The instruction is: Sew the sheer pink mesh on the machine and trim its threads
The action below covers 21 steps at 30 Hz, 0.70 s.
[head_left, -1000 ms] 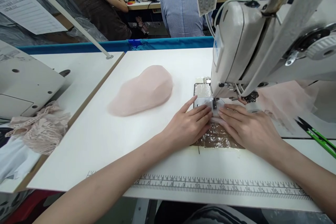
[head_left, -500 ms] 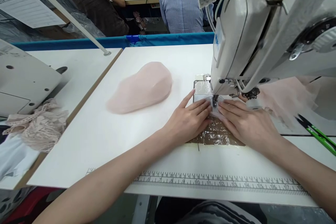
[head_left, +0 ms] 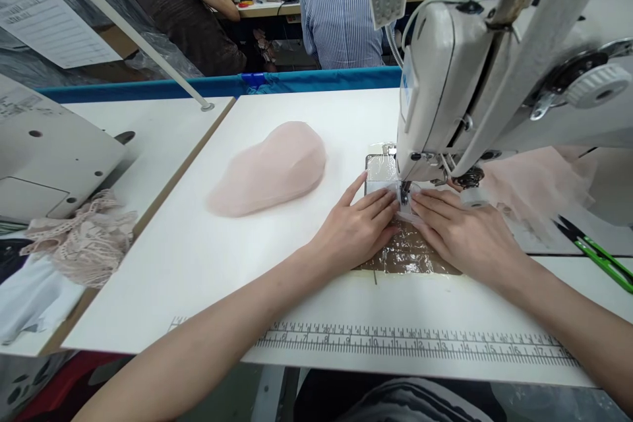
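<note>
My left hand (head_left: 357, 229) lies flat on the table, fingers stretched toward the needle of the white sewing machine (head_left: 475, 72). My right hand (head_left: 465, 235) lies flat opposite it, fingertips almost meeting the left ones. Between the fingertips, under the presser foot (head_left: 404, 194), sits a small sheer white fabric piece (head_left: 406, 212) that both hands press down. Shiny taped plastic (head_left: 410, 256) covers the machine bed beneath the hands. A mound of pale pink fabric (head_left: 270, 170) rests to the left, apart from my hands.
Pink sheer fabric (head_left: 537, 184) lies behind the machine arm at right, with green-handled snips (head_left: 596, 254) near it. A printed ruler (head_left: 415, 345) runs along the table's front edge. Pink lace (head_left: 79, 244) is heaped at the left. Two people sit beyond the blue divider (head_left: 222, 84).
My hands have stayed pressed at the presser foot, with the fingertips edging slightly toward the needle. The view shifted a little with my head.
</note>
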{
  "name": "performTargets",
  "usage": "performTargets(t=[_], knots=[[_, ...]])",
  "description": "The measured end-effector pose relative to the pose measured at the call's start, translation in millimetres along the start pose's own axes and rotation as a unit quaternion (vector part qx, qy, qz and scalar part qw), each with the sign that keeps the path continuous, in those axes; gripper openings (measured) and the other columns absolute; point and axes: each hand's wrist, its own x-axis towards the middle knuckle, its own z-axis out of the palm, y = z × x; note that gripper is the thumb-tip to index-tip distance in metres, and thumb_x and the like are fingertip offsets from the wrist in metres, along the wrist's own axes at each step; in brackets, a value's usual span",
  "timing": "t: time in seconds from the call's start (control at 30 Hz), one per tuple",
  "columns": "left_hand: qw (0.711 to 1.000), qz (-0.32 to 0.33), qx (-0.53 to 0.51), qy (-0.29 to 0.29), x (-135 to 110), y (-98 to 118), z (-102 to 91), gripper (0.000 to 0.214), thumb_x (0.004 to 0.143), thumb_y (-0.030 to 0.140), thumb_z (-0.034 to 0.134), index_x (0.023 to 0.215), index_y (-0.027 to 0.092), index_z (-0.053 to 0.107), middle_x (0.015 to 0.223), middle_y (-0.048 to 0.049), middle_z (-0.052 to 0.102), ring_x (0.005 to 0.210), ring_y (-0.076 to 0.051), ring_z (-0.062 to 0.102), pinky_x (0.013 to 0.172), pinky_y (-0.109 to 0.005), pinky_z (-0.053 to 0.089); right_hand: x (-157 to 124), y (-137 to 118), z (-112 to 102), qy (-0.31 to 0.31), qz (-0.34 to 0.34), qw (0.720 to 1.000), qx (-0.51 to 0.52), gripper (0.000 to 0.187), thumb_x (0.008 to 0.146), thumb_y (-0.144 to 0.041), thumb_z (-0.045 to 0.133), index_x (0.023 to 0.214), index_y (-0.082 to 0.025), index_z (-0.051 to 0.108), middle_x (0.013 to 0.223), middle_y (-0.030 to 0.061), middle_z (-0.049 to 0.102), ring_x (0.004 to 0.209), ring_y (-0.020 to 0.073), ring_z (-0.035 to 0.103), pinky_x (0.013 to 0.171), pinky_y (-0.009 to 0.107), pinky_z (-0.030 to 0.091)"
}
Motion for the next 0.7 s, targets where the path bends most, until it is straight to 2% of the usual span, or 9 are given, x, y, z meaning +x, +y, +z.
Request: performTargets(t=[0.13,0.3,0.37,0.43,0.47,0.53,0.6,0.67,0.7], knots=[[1.000,-0.001,0.003,-0.005,-0.7,2.1,-0.1,0.034,0.099,0.032,0.043,0.124,0.014,0.058,0.128,-0.0108,0.060,0.123,-0.021,0.054,0.116,-0.053,0.026,0.4,7.5,-1.0,0.024,0.015,0.999,0.019,0.038,0.099,-0.035,0.041,0.112,-0.012,0.068,0.107,0.0086,0.071,0.097,0.0224,0.066,0.101,0.041,0.039],[0.999,0.027,0.030,-0.003,-2.0,-7.9,-6.8,0.042,0.097,0.047,0.043,0.122,0.019,0.061,0.124,-0.0079,0.063,0.122,-0.023,0.054,0.115,-0.056,0.026,2.9,12.8,-4.6,-0.027,0.044,0.999,-0.009,0.038,0.099,-0.025,0.035,0.114,-0.012,0.068,0.097,0.0116,0.072,0.096,0.0234,0.065,0.098,0.041,0.040],[0.997,-0.010,0.076,0.030,-4.0,-14.4,-12.5,0.039,0.094,0.049,0.048,0.109,0.018,0.068,0.115,-0.0072,0.068,0.117,-0.026,0.058,0.112,-0.058,0.030,3.5,12.1,-9.3,-0.018,0.044,0.999,-0.003,0.041,0.099,-0.034,0.037,0.101,-0.015,0.073,0.074,0.0074,0.071,0.079,0.0218,0.066,0.097,0.040,0.041],[0.988,-0.060,0.118,0.081,-5.9,-15.9,-17.7,0.029,0.093,0.041,0.054,0.093,0.018,0.071,0.102,-0.0061,0.072,0.106,-0.026,0.063,0.106,-0.057,0.037,3.2,11.5,-14.2,0.023,0.052,0.998,0.014,0.047,0.098,-0.040,0.039,0.080,-0.019,0.076,0.051,0.0016,0.061,0.056,0.0176,0.060,0.097,0.039,0.041],[0.985,-0.070,0.120,0.107,-6.4,-13.8,-19.3,0.025,0.093,0.037,0.055,0.089,0.018,0.070,0.098,-0.0055,0.073,0.100,-0.025,0.065,0.102,-0.054,0.041,2.8,11.7,-15.9,0.039,0.056,0.998,0.016,0.046,0.098,-0.038,0.040,0.073,-0.020,0.075,0.047,0.0003,0.058,0.051,0.0164,0.056,0.097,0.039,0.042],[0.989,-0.045,0.069,0.123,-5.8,-4.7,-19.8,0.023,0.093,0.035,0.054,0.098,0.017,0.068,0.102,-0.0054,0.072,0.098,-0.021,0.064,0.096,-0.045,0.047,1.3,13.0,-16.7,0.036,0.046,0.998,-0.002,0.039,0.094,-0.022,0.041,0.074,-0.020,0.074,0.053,0.0017,0.061,0.057,0.0181,0.059,0.097,0.040,0.041],[0.997,0.013,-0.011,0.072,-3.8,4.8,-17.7,0.038,0.095,0.044,0.049,0.117,0.016,0.061,0.121,-0.0069,0.065,0.113,-0.021,0.059,0.097,-0.039,0.048,-0.4,15.1,-15.1,-0.002,0.018,0.999,-0.040,0.038,0.085,-0.004,0.039,0.081,-0.019,0.074,0.072,0.0055,0.068,0.076,0.0216,0.064,0.100,0.043,0.039],[0.998,0.047,-0.040,0.012,-2.5,6.7,-16.5,0.048,0.096,0.053,0.041,0.123,0.017,0.058,0.127,-0.0058,0.062,0.117,-0.020,0.057,0.104,-0.042,0.043,-1.9,16.8,-13.9,-0.027,0.000,0.998,-0.060,0.043,0.076,0.004,0.037,0.083,-0.018,0.074,0.082,0.0073,0.070,0.082,0.0228,0.064,0.101,0.044,0.038],[0.999,0.041,-0.025,0.005,-2.5,4.1,-17.1,0.047,0.096,0.054,0.040,0.118,0.019,0.061,0.121,-0.0041,0.066,0.114,-0.020,0.060,0.106,-0.045,0.040,-2.5,17.2,-14.0,-0.028,0.003,0.998,-0.050,0.045,0.074,0.005,0.037,0.083,-0.018,0.074,0.082,0.0065,0.070,0.080,0.0223,0.064,0.100,0.043,0.039]])
